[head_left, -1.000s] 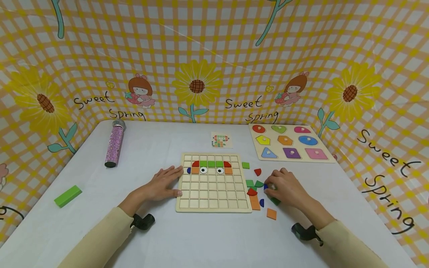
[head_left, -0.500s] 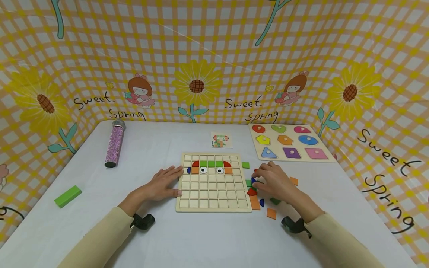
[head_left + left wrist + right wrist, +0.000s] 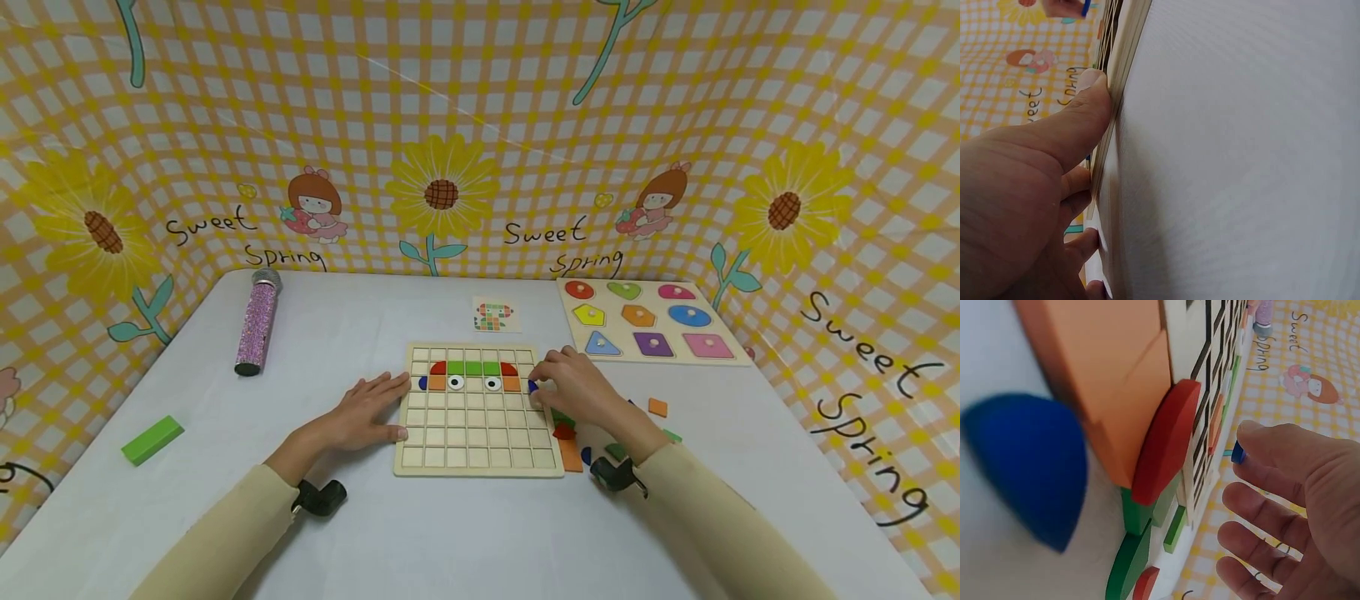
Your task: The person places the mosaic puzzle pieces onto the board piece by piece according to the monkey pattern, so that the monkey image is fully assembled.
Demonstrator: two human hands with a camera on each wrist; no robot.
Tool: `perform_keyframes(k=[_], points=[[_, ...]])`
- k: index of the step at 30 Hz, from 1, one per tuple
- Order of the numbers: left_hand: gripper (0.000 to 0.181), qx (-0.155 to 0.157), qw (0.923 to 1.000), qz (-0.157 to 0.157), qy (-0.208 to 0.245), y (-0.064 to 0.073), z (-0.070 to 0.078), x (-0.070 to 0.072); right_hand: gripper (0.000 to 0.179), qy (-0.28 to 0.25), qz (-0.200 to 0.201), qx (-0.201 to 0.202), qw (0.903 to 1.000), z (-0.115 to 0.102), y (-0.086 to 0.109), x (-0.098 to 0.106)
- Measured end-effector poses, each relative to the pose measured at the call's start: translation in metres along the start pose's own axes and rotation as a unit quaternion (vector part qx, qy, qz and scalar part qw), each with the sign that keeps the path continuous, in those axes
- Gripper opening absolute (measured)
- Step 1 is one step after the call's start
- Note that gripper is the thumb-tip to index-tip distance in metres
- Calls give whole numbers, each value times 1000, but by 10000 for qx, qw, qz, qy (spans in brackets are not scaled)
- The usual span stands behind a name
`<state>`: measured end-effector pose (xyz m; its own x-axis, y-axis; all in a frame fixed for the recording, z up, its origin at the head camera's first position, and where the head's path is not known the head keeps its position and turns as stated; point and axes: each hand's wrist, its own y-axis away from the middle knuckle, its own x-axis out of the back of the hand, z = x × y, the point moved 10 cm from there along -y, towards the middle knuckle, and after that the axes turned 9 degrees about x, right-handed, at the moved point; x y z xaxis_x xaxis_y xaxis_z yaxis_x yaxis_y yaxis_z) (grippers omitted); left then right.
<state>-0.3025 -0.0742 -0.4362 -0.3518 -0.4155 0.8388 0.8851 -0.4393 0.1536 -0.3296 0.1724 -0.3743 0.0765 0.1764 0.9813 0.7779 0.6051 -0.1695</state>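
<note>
Wooden grid board [image 3: 478,437] sits at mid-desk [image 3: 390,550]; take its centre as the clock centre, with 12 o'clock at the far edge.

Left hand [image 3: 363,412]: placed at 9 o'clock, touching the board's edge. Fingers are extended, with the thumb spread well apart from them toward 8 o'clock; no piece is held.

Right hand [image 3: 573,383]: placed at 2 to 3 o'clock. Thumb and index finger are clamped on a blue half-round piece [image 3: 532,387]; the other three fingers stand apart. The piece is at the board's 2 o'clock side, near the right-hand orange square [image 3: 512,383]. Contact between piece and board cannot be told.

Fitted pieces, upper half of the board: a row of green squares [image 3: 472,368] between two red corner pieces [image 3: 438,367]; below it, two eye discs [image 3: 492,383] between orange squares, with a second blue piece [image 3: 423,382] at the row's 9 o'clock end.

Loose pieces, 3 to 4 o'clock: a red piece [image 3: 565,431], orange pieces [image 3: 572,456] and a dark green piece [image 3: 617,451].

Surroundings: pattern card [image 3: 495,315] at 12, shape puzzle [image 3: 626,342] at 2, green block [image 3: 152,440] at 9, glittery microphone [image 3: 257,327] near 10.
</note>
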Motion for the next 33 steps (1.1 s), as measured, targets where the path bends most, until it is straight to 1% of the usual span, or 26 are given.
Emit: perform_keyframes(k=[8, 15, 26, 33], points=[[77, -8, 10000, 7, 24, 0, 1, -1, 22, -29, -287, 30, 9996, 5, -13, -9], [77, 6, 10000, 11, -13, 0, 0, -1, 21, -80, -549, -120, 9984, 12, -19, -20], [77, -2, 10000, 22, -30, 1, 0, 0, 19, -119, -535, 73, 9985, 9, -21, -22], [77, 28, 10000, 1, -34, 0, 0, 0, 21, -132, -541, 52, 9984, 10, -21, -23]])
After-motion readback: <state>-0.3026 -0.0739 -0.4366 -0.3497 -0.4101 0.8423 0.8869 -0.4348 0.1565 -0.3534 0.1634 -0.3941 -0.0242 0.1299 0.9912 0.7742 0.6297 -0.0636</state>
